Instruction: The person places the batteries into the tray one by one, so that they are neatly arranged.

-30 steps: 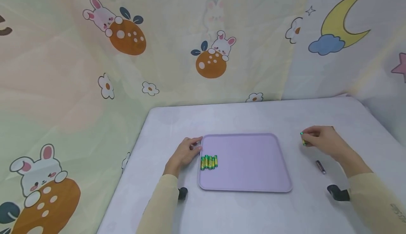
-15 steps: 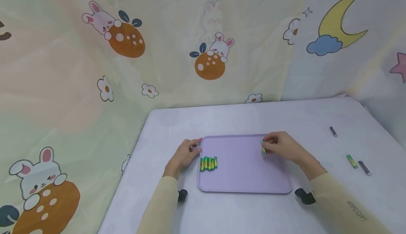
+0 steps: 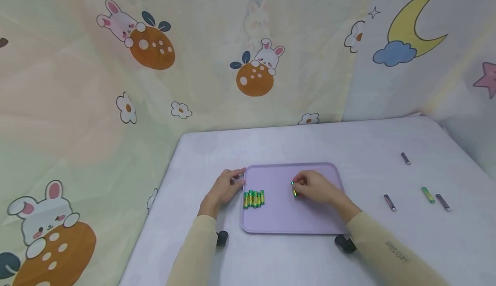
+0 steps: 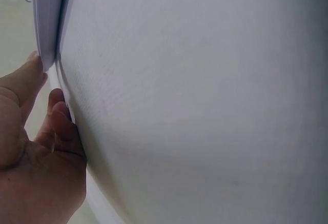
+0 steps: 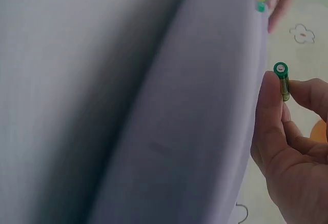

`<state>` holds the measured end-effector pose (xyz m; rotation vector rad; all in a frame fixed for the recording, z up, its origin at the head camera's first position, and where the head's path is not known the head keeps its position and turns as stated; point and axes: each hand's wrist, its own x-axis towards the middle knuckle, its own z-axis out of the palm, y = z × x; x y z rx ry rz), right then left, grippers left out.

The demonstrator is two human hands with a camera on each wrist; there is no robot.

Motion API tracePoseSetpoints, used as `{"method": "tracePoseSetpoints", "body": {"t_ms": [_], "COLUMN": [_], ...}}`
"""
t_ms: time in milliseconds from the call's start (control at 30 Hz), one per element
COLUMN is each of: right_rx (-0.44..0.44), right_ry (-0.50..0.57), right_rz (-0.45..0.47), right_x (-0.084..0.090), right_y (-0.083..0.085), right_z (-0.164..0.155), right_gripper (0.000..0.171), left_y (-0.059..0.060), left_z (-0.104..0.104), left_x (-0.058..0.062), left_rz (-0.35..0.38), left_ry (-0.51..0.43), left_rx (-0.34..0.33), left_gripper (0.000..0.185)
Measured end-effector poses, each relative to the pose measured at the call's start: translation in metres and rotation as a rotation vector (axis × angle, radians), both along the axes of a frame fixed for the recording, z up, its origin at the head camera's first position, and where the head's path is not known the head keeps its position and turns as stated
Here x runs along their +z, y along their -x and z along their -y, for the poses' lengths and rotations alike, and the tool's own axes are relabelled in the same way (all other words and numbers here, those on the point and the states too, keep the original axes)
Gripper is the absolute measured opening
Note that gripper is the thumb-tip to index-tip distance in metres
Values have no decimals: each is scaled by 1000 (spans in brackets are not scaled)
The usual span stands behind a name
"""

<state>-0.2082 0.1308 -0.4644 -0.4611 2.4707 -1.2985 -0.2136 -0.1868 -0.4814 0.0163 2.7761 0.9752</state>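
Observation:
My right hand (image 3: 315,187) pinches a green and yellow battery (image 3: 294,190) between thumb and fingers, over the middle of the lilac tray (image 3: 286,222). In the right wrist view that battery (image 5: 281,78) points one end toward the camera. At the tray's left side, several green and yellow batteries (image 3: 253,199) lie side by side in a row. My left hand (image 3: 222,190) rests at the tray's left edge, index finger and thumb against the rim. The left wrist view shows a fingertip of this hand (image 4: 36,147) touching the tray's rim (image 4: 45,24), the other fingers loosely bent.
Right of the tray on the white table (image 3: 294,262) lie a dark battery (image 3: 390,202), a green battery (image 3: 428,195), another dark battery (image 3: 443,202) beside it, and a third dark one (image 3: 405,158) farther back. A patterned curtain (image 3: 201,53) hangs behind the table.
My right hand has carried the green and yellow battery leftward from the table right of the tray to above the tray's middle. The left hand has stayed at the rim.

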Motion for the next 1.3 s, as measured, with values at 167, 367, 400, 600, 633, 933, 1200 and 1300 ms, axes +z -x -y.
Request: {"method": "tracePoseSetpoints", "body": {"t_ms": [167, 367, 400, 600, 633, 933, 1200, 1300], "right_rx": [4, 22, 22, -22, -34, -60, -105, -117], "right_ry": [-3, -1, -6, -43, -46, -50, -95, -99], "right_rz": [45, 61, 59, 49, 49, 45, 49, 62], "right_x": [-6, -9, -10, -11, -11, -12, -12, -10], "right_y": [-4, -7, -8, -9, -9, -12, -12, -12], "right_z": [22, 46, 50, 68, 70, 88, 91, 91], "right_gripper": [17, 15, 14, 11, 10, 10, 14, 16], "left_y": [-1, -1, -1, -3, -3, -3, -2, -2], "left_z": [1, 2, 2, 3, 3, 4, 3, 3], "left_x": [0, 1, 1, 2, 2, 0, 1, 2], "left_rz": [2, -3, 3, 12, 10, -7, -8, -9], "left_ry": [-13, -18, -17, -16, -15, -21, -19, -24], "left_rx": [-9, -2, 1, 11, 13, 1, -6, -5], "left_gripper": [48, 48, 48, 48, 48, 47, 47, 47]}}
